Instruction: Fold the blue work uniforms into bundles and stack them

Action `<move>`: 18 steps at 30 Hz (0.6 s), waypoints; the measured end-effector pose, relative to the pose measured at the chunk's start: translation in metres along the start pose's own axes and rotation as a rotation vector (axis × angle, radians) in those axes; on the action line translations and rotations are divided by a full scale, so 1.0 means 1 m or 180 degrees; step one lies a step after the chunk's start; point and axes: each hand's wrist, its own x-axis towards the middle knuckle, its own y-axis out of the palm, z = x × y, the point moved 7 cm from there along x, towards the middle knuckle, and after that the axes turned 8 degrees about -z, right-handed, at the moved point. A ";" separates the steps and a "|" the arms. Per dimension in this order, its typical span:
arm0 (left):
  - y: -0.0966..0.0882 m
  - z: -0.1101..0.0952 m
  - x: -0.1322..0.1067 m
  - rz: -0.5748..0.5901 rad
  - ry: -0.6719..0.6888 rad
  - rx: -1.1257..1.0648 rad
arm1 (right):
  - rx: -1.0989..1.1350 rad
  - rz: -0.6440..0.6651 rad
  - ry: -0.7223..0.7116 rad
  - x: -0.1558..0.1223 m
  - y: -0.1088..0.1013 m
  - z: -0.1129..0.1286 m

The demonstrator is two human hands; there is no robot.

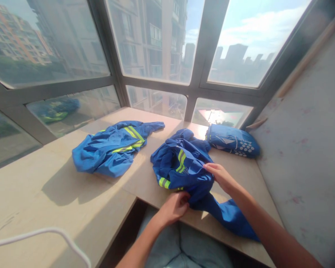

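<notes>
Both hands on the blue jacket [194, 182], bunched up near the table [25, 193] edge.
Head cam: right hand [220, 174] reaches in from the side, forearm slanting up and left, thumb and fingers pinching a fold of the jacket. Left hand [173, 209] is lower, knuckles up and fingers curled in at the near edge — can't tell how tight that grip is. One sleeve [229, 214] trails out beside the right forearm.

bare forearms [145, 242] were seen, pale grey-blue garment [206, 247] covered the lap, dark crease-like lines [180, 240] ran along its middle
</notes>
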 end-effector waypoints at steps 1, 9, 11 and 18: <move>0.000 0.004 -0.001 -0.0020 -0.0035 0.0023 | 0.0015 0.0002 -0.0015 -0.003 0.000 0.001; -0.009 0.029 -0.004 -0.0551 -0.0309 0.0082 | 0.0391 0.0361 -0.0186 -0.015 0.007 0.014; -0.013 0.028 -0.002 -0.0633 -0.0319 0.0037 | 0.0358 0.0442 -0.0249 -0.016 0.007 0.020; -0.016 -0.007 0.000 -0.0230 -0.0026 0.0008 | 0.0161 0.0486 -0.0363 -0.016 0.002 0.029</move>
